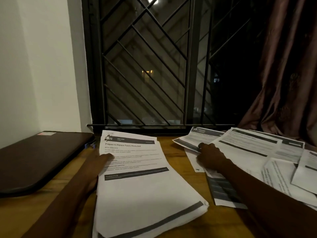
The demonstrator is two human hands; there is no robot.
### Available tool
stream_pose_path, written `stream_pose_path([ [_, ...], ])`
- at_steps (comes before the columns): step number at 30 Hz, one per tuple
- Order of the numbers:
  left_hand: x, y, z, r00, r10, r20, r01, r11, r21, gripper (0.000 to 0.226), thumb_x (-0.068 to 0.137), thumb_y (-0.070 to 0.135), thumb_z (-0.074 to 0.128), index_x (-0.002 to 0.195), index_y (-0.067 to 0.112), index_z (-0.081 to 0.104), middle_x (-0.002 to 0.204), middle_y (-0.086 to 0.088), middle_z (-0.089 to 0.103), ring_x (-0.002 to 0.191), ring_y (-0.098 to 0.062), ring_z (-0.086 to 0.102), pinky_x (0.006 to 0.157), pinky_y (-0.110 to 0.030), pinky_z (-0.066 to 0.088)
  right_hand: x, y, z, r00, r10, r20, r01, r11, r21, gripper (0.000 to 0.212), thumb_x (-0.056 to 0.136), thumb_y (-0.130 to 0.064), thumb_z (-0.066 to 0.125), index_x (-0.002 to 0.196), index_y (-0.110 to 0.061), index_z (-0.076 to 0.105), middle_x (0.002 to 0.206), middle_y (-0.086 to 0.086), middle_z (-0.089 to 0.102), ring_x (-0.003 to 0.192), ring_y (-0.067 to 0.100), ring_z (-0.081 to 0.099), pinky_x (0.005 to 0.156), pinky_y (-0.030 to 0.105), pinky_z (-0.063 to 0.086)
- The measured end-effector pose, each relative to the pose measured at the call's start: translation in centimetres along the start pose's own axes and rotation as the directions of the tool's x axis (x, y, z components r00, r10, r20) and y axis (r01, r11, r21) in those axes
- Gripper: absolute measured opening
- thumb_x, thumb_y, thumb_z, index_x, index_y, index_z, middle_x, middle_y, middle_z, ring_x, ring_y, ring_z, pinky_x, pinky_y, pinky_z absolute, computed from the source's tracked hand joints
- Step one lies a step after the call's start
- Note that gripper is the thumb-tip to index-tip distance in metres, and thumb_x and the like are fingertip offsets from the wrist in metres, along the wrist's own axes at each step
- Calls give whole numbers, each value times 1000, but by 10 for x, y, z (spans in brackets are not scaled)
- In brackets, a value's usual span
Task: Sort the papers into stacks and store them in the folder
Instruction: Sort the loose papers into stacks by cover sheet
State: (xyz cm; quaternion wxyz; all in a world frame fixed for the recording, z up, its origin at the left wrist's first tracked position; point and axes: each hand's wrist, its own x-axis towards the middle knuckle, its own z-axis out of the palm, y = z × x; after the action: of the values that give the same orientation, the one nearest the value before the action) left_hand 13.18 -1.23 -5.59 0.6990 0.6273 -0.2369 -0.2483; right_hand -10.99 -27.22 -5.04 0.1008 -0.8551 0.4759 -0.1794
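A stack of printed papers (140, 186) lies in the middle of the wooden table (65, 200). My left hand (96, 167) rests flat along the stack's left edge, with one finger on the top sheet. To the right, several loose printed sheets (253, 152) are spread out and overlap each other. My right hand (211, 157) lies on them, its fingers curled round the edge of one sheet near the pile's left side. A dark brown closed folder (34, 160) lies flat at the far left of the table.
A barred window (151, 66) stands right behind the table, with a white wall (39, 66) to its left and a brown curtain (288, 74) hanging at the right. A strip of bare wood shows between the stack and the loose sheets.
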Motion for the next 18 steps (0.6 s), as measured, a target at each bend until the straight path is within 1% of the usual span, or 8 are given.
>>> stream_pose_path([
  [2,4,0,0,1000,-16,7,16,1000,13,22,93,-12,47,101,2,60,124,-31,59,112,-51,56,102,-60,42,2,0,1,992,12,-124,-10,1000,12,22,92,-21,52,109,-12,63,97,6,61,90,25,61,92,46,49],
  [4,1,4,-1,999,-41,14,41,999,23,21,93,-12,47,100,3,60,127,-31,57,117,-52,54,103,-59,40,0,-7,-1,967,-44,-250,71,992,102,27,95,-20,49,116,-10,65,100,11,65,91,28,63,88,40,51],
  [7,-2,9,2,998,-30,56,29,999,18,28,96,-13,41,117,1,52,125,-25,55,99,-45,58,101,-55,41,-21,-36,-14,905,-237,-353,325,921,214,28,97,-15,50,122,-8,62,113,14,66,98,25,62,79,24,43],
  [8,-2,9,3,998,-13,61,13,1000,4,31,97,-14,38,122,1,49,124,-25,53,96,-42,58,101,-54,40,-33,-47,-18,880,-327,-343,410,889,204,28,97,-14,51,122,-9,62,114,11,66,98,22,61,79,22,40],
  [10,2,8,2,999,-16,43,17,1000,-16,36,99,-13,34,132,-4,44,131,-26,50,109,-47,54,102,-54,38,-60,-68,-21,832,-501,-237,543,823,166,30,96,-15,53,125,-16,61,116,5,65,98,16,59,80,20,41],
  [12,2,6,-1,999,-36,4,36,998,-50,29,102,-4,35,127,-5,49,133,-24,52,107,-44,56,92,-47,50,-84,-85,-18,748,-658,-91,663,746,59,31,95,-15,53,122,-26,63,115,0,67,98,15,60,82,27,49],
  [15,-9,8,1,999,-49,-23,44,986,-163,26,105,23,38,106,10,60,105,-15,65,86,-29,61,73,-37,55,-111,-104,-25,630,-770,97,771,636,41,29,90,-17,51,112,-29,67,111,-6,69,97,15,61,79,35,55],
  [18,-12,7,0,999,-22,32,28,977,-212,30,103,35,41,96,17,63,89,-7,68,79,-24,63,57,-28,58,-128,-112,-36,549,-822,152,800,569,188,21,80,-21,58,94,-26,72,102,-10,70,95,9,62,81,36,56],
])
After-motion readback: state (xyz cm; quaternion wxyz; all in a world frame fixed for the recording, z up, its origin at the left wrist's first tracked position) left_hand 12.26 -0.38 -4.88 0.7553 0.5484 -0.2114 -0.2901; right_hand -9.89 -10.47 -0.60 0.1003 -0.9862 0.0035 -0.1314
